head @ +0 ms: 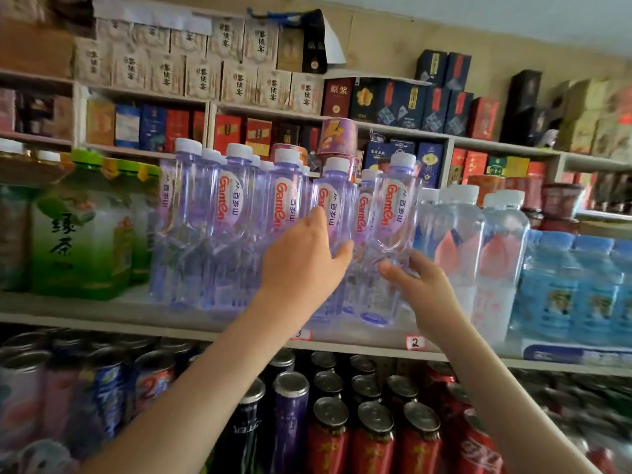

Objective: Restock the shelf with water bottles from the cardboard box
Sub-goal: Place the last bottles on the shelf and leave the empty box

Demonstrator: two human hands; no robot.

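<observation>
Several clear purple-tinted water bottles [236,220] with white caps and red lettering stand in rows on the white shelf [143,318]. My left hand [304,265] grips one bottle [333,203] in the front row around its waist. My right hand [419,285] holds the rightmost purple bottle [396,213] by its lower half, fingers curled round it. Both bottles stand upright, bases at the shelf's front edge. The cardboard box is out of view.
Green tea packs [85,234] sit left of the bottles; clear water bottles [478,248] and blue-labelled packs [574,289] sit right. Drink cans [342,422] fill the shelf below. Boxed goods [239,83] line the upper shelves. Price tags [414,343] mark the shelf edge.
</observation>
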